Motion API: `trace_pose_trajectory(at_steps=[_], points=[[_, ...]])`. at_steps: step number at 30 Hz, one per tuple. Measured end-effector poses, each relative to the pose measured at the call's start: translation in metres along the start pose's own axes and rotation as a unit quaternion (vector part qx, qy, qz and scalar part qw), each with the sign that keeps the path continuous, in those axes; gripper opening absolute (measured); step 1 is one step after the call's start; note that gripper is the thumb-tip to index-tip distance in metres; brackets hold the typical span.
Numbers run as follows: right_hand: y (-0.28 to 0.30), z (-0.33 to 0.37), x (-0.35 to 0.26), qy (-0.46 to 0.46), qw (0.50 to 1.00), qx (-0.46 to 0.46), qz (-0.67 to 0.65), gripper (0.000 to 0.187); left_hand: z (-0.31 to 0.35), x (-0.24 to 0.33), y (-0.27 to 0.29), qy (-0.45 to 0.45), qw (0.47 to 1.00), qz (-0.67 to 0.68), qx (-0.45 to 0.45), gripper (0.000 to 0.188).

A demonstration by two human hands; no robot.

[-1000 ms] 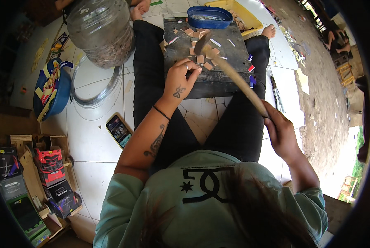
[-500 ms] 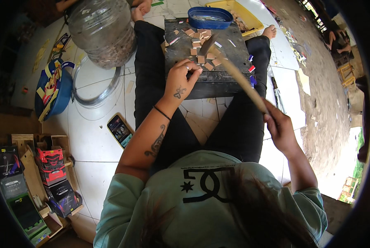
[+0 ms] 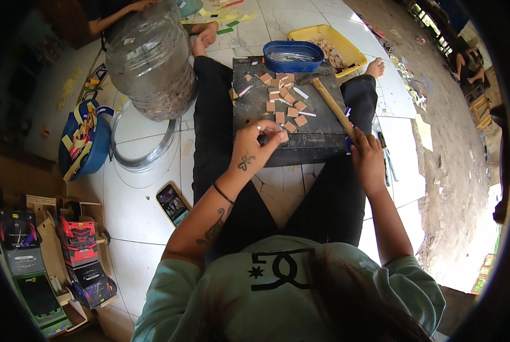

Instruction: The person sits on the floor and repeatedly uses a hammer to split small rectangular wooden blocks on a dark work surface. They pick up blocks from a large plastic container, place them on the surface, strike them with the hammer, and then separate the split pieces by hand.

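Note:
My left hand (image 3: pixel 255 147) is closed in a pinch at the near edge of a dark low board (image 3: pixel 249 119), a small brown square piece (image 3: pixel 284 135) between thumb and fingertips. My right hand (image 3: pixel 369 159) grips the end of a wooden-handled hammer (image 3: pixel 333 104). The hammer slants across the board's right side, its head at the far end. Between the two hands and beyond lie several brown square pieces (image 3: pixel 280 117), scattered on the board. A blue oval tub (image 3: pixel 293 64) with thin metal bits in it stands at the board's far edge.
Behind the board is a yellow tray (image 3: pixel 354 52) of brown pieces. To the left stand a big clear plastic jug (image 3: pixel 149 62), a wire coil (image 3: pixel 135 162), a blue basin (image 3: pixel 92 159) of strips, a phone (image 3: pixel 172 204) and toy-like vehicles (image 3: pixel 78 242). Another person's arm (image 3: pixel 115 19) shows at upper left.
The hammer has swung down and to the right, from above the pieces onto the board's right side. My left hand stays closed near the board's front edge. The whole view has shifted slightly.

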State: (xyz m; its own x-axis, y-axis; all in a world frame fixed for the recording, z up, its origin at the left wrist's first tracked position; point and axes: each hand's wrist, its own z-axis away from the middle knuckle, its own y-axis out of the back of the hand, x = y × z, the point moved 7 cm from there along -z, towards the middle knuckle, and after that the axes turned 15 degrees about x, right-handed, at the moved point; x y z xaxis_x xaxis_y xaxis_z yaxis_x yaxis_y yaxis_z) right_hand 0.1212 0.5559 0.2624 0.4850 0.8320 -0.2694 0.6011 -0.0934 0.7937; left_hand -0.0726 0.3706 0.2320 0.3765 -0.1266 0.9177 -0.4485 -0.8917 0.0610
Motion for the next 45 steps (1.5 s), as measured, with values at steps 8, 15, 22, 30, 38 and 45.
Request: trace_pose_trajectory(at_steps=[8,15,22,30,38,45], points=[[-0.053,-0.042,-0.047,-0.145,0.815,-0.280,-0.487,0.026,-0.016,0.005,-0.056,0.113,0.980,0.129,-0.101,0.010],[-0.085,-0.224,0.056,-0.251,0.873,-0.133,-0.396,0.047,-0.100,-0.026,-0.005,-0.057,0.979,-0.195,0.016,0.032],[-0.140,-0.253,0.016,-0.063,0.964,-0.100,-0.237,0.026,-0.127,-0.043,-0.020,-0.237,0.877,-0.417,-0.025,0.030],[-0.210,-0.240,-0.064,0.181,0.957,-0.223,0.046,0.011,-0.119,-0.040,-0.010,-0.075,0.978,-0.193,-0.023,0.021],[-0.186,-0.250,-0.051,0.098,0.956,-0.259,-0.096,0.022,-0.040,-0.017,0.011,-0.005,0.999,-0.033,-0.022,0.016],[-0.147,-0.238,-0.031,-0.146,0.888,-0.128,-0.416,0.017,0.000,0.004,0.010,-0.128,0.977,-0.167,-0.009,0.014]])
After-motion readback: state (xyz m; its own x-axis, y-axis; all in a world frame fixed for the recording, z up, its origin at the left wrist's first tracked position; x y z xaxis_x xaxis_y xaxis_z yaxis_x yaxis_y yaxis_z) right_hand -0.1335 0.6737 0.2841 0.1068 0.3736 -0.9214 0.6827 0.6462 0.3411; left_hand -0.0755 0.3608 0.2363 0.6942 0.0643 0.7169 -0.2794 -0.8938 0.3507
